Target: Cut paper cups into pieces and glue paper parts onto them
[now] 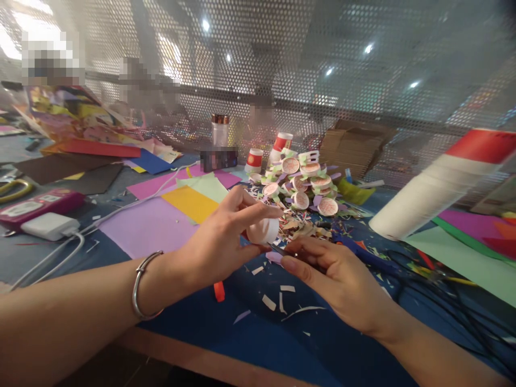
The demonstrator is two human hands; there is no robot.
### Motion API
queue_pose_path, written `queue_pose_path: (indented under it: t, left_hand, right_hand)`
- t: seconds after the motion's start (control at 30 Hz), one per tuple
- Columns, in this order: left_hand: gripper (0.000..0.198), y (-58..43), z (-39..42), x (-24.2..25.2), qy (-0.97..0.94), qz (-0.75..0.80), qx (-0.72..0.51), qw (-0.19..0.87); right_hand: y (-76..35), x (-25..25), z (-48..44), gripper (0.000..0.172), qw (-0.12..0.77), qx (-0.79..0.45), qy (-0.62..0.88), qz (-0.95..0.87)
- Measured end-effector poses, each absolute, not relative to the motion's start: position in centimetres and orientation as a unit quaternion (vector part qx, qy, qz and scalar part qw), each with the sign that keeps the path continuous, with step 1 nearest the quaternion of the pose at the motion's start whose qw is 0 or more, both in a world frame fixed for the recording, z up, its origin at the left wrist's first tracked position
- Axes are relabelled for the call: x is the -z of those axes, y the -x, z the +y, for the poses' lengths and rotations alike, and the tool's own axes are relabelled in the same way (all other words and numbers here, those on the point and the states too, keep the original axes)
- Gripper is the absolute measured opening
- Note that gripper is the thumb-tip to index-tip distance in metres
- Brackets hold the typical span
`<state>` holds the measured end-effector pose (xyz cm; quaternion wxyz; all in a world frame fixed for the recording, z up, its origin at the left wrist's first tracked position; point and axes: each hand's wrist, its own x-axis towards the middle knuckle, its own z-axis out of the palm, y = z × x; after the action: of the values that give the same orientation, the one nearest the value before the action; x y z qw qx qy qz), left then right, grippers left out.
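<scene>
My left hand (226, 236), with a silver bangle on the wrist, is closed around a small white paper cup (263, 230) tipped on its side. Between the thumb and fingers of my right hand (326, 269) is a slim dark metal blade (277, 248). Its tip meets the lower edge of the cup; the rest is hidden in the fingers, so I cannot tell if it is a knife or scissors. Below both hands, white paper scraps (269, 302) and an orange-red piece (219, 291) lie on the blue tabletop (258, 344).
Beyond my hands rises a pile of cut cup pieces (300, 183) among shreds. A leaning stack of paper cups (439, 185) stands right, near black cables (447, 301) and a blue glue gun (368, 255). Left are coloured sheets (149, 226), a power strip (40, 207) and scissors (16, 188).
</scene>
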<state>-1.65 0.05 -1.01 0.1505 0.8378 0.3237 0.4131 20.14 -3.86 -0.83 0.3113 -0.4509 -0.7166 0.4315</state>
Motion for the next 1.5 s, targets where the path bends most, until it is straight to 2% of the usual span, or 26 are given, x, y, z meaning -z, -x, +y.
queue_pose_path:
  t: [0.17,0.37,0.5,0.73,0.93,1.27,1.5]
  left_hand:
    - [0.05,1.8,-0.1,0.9,-0.841,0.325,-0.409,0.14]
    - [0.049,1.5,0.3,1.2,-0.807,0.331,-0.4,0.28]
    - [0.048,1.4,0.4,1.2,-0.79,0.328,-0.414,0.311]
    - [0.051,1.5,0.2,1.0,-0.818,0.319,-0.399,0.263]
    - [0.049,1.6,0.0,0.8,-0.842,0.324,-0.382,0.2]
    - [0.049,1.7,-0.1,1.0,-0.848,0.333,-0.369,0.182]
    - [0.05,2.0,-0.1,0.8,-0.874,0.295,-0.364,0.131]
  right_hand:
    - [-20.2,0.7,-4.0,0.03,0.303,-0.421,0.456,-0.723]
    - [-20.5,0.6,-4.1,0.03,0.297,-0.455,0.459,-0.703]
    - [-20.7,0.5,-3.9,0.032,0.312,-0.459,0.464,-0.69]
    - [-20.8,0.3,-3.7,0.029,0.346,-0.484,0.445,-0.67]
    - [-20.9,0.6,-3.7,0.031,0.343,-0.482,0.451,-0.668]
    - [-21.3,0.7,-3.6,0.031,0.333,-0.475,0.453,-0.678]
    - [-21.2,0.4,-3.7,0.034,0.328,-0.47,0.461,-0.677]
